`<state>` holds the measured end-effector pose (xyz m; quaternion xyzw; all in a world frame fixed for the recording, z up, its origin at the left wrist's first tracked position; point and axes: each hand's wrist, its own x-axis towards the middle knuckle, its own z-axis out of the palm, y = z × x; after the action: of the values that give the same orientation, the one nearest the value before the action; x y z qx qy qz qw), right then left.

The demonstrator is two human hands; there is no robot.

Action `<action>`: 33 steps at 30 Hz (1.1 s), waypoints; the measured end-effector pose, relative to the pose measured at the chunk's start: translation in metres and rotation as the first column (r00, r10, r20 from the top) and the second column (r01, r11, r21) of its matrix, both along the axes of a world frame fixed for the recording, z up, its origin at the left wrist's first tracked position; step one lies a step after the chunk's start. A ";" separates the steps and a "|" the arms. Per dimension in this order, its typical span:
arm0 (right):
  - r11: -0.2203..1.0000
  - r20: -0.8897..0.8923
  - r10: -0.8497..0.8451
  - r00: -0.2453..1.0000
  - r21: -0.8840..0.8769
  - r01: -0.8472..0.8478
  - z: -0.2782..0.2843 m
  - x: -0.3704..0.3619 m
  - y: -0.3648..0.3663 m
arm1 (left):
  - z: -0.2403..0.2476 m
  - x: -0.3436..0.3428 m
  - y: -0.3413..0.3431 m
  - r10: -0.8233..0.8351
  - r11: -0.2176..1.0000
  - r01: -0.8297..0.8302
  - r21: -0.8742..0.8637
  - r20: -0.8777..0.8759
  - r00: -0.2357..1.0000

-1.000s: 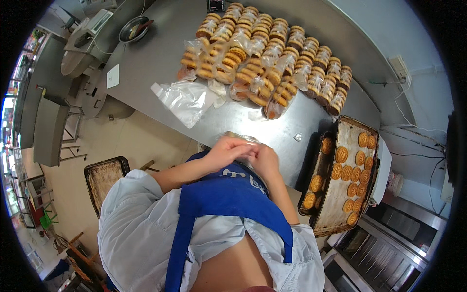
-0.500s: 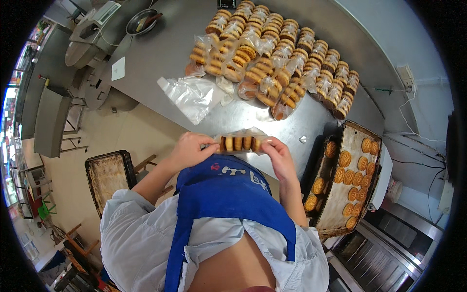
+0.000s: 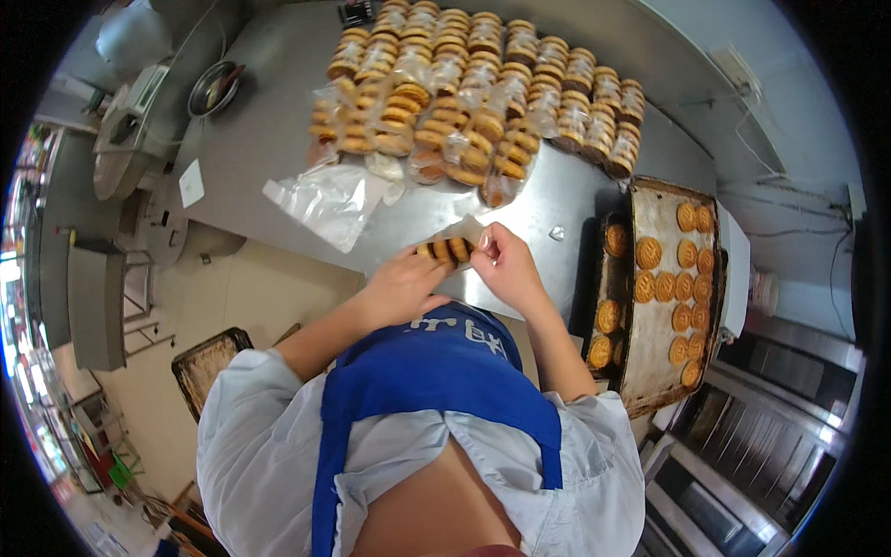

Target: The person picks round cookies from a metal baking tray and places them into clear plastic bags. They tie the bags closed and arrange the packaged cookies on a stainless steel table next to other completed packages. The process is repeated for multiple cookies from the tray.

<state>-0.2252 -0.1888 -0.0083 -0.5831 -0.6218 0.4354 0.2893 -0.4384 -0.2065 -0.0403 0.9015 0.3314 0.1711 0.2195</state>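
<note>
A clear plastic bag of round cookies point(image 3: 445, 250) lies on its side between my hands, above the near edge of the metal table. My left hand point(image 3: 404, 286) wraps round its left part, covering some of the cookies. At the bag's right end, the fingers of my right hand point(image 3: 497, 257) pinch the plastic. Beyond my hands, several filled cookie bags point(image 3: 469, 153) stand and lean against each other in front of tight rows of packed cookies point(image 3: 483, 70). To their left rests a stack of flat clear bags point(image 3: 325, 200).
At the right, a dark-rimmed baking tray point(image 3: 654, 357) with loose round cookies overlaps another tray point(image 3: 608, 278). A metal bowl point(image 3: 214, 88) and a white card point(image 3: 191, 184) sit on the table's left side. One more tray point(image 3: 206, 364) is low at the left, near a stool.
My left hand has turned over and closed round the bag, which now tilts. Both hands have risen over the table edge, and the view has shifted to the right.
</note>
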 end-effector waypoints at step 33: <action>0.735 0.251 -0.541 0.802 0.604 0.307 -0.048 0.171 0.185 | -0.021 0.202 0.195 0.121 0.940 -0.213 0.267 0.323 0.939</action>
<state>-0.0539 -0.0039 -0.0564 -0.6855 -0.6100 0.0318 0.3961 -0.2366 -0.0112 -0.0618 0.8557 0.3404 0.3728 0.1137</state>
